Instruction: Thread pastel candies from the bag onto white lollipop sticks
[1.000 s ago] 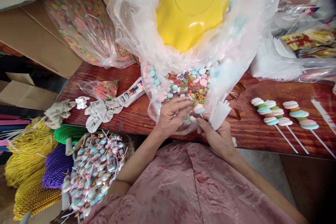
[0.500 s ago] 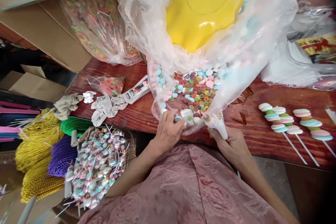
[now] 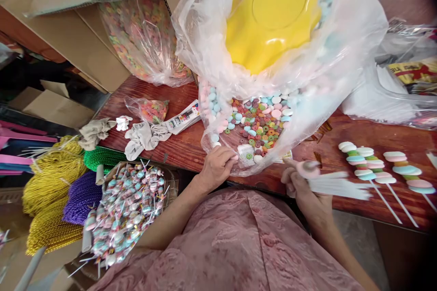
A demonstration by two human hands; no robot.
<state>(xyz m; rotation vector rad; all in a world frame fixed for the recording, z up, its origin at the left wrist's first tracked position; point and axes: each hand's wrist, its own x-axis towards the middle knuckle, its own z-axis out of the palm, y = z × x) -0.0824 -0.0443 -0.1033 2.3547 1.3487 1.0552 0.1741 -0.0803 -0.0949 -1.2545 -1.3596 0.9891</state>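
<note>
- Right grip (image 3: 306, 191) wraps a fanned bundle of thin white sticks (image 3: 343, 185), with a blurred pink candy skewer (image 3: 308, 170) at its fingertips.
- Left grip (image 3: 215, 169) curls beside the translucent plastic bag (image 3: 322, 97); cannot tell if anything's held.
- Loosening right fingers could scatter sticks.
- Earlier, right grip was nearer the bag.

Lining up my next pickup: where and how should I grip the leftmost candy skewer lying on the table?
Probably pinch its bare white stick, coming from the near side: it points toward the near table edge, while its candies crowd the neighbouring skewer.
</note>
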